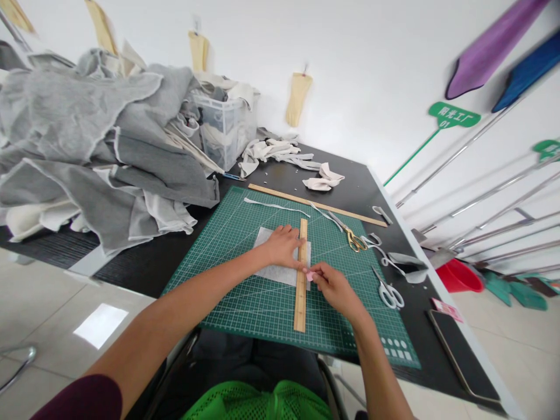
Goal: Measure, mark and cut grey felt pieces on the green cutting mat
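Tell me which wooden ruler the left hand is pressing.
The short ruler crossing the grey fabric, under the left hand; the long ruler lies untouched at the mat's far edge.

My right hand [336, 288] pinches a small pink thing [310, 275] that is mostly buried under the fingertips, so I can't tell what it is. My left hand [282, 245] and the wooden ruler [300, 303] cover part of the white fabric piece [280, 273]. The grey fabric pile [87, 146] runs off the left edge. The lettering on the green sign [452, 115] is too small for me to read.
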`<action>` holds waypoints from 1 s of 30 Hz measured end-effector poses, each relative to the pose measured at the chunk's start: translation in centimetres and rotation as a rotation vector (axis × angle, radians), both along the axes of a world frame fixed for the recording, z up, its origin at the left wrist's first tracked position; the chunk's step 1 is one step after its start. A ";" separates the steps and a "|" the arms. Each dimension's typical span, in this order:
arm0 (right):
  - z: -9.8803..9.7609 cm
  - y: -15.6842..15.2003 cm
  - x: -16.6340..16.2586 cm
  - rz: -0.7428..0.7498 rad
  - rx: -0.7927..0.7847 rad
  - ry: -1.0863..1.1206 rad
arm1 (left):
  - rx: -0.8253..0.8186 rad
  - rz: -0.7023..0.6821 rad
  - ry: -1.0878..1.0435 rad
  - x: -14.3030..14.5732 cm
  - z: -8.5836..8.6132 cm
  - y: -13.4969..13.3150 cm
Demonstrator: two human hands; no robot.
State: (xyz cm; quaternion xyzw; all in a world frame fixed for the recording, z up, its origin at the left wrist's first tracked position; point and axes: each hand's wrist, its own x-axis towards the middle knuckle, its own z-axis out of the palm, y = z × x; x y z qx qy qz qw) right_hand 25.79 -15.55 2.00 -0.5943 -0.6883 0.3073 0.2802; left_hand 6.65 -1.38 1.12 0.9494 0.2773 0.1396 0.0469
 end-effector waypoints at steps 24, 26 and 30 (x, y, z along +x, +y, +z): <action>1.1 -2.8 -0.5 0.035 -0.063 -0.005 | -0.027 0.003 0.015 0.0 0.1 -0.1; 1.1 -3.1 -0.6 0.039 -0.063 -0.015 | -0.024 0.002 0.018 0.0 0.1 -0.1; 1.3 -3.6 -0.7 0.041 -0.072 -0.024 | -0.024 0.003 0.031 0.0 0.3 -0.1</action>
